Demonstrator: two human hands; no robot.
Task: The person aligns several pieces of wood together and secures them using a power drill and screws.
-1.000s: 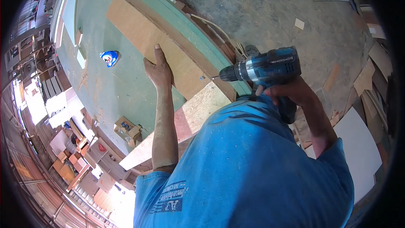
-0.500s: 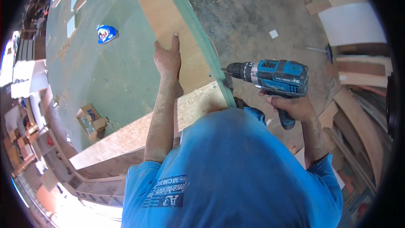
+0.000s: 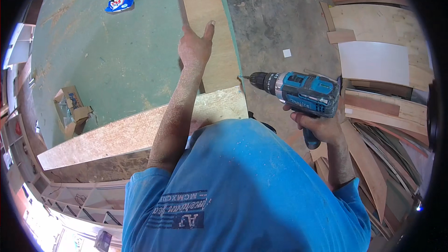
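My right hand [image 3: 321, 128] is wrapped round the grip of a teal and black cordless drill [image 3: 305, 92]. The drill lies sideways, its bit pointing left at the right edge of a long plywood strip [image 3: 219, 58], near the strip's close end. The bit tip is at or very near that edge; contact cannot be made out. My left hand [image 3: 195, 49] grips the strip, thumb across its face and the other fingers mostly hidden at its left side. A rough-faced board [image 3: 126, 133] runs leftward from the strip's near end, in front of my body.
The strip is over a green worktop [image 3: 135, 65] dusted with sawdust. On it are a crumpled blue packet [image 3: 119, 2] and an open cardboard box [image 3: 71, 112]. Rightward, the concrete floor [image 3: 266, 23] holds a small white square [image 3: 287, 53], and stacked boards [image 3: 382, 25] stand beyond.
My view has shifted, so the worktop, packet and box appear further left. The drill's bit has come closer to the strip's edge. Both hands keep their holds.
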